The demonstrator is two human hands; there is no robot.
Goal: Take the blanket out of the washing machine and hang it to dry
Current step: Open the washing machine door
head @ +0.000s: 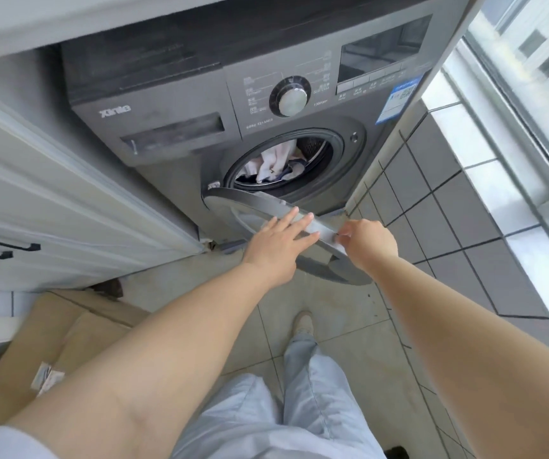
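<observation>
From the head camera, looking down, a grey washer [233, 104] sits tucked under a counter, its round door [266, 213] swung out toward the person on a left hinge. Both hands are on that door. The left hand [279, 246] lies flat on the upper face, fingers straight and spread, holding nothing; it seems to steady or press the door outward. The right hand [370, 241] is curled at the door's free edge, its grip closed on the rim, probably because that edge gives the best leverage for swinging the door wide. The blanket [274, 162] is in the drum, a crumpled heap of white cloth with dark blue parts showing through the opening; neither hand touches it. So the task looks to be at its very start: the opening is being cleared so that the arms can reach in. A cardboard box [64, 329] lies on the floor at the left, near the cabinet [34, 200], and a window [531, 77] runs along the right. No drying rack or line is in view.
</observation>
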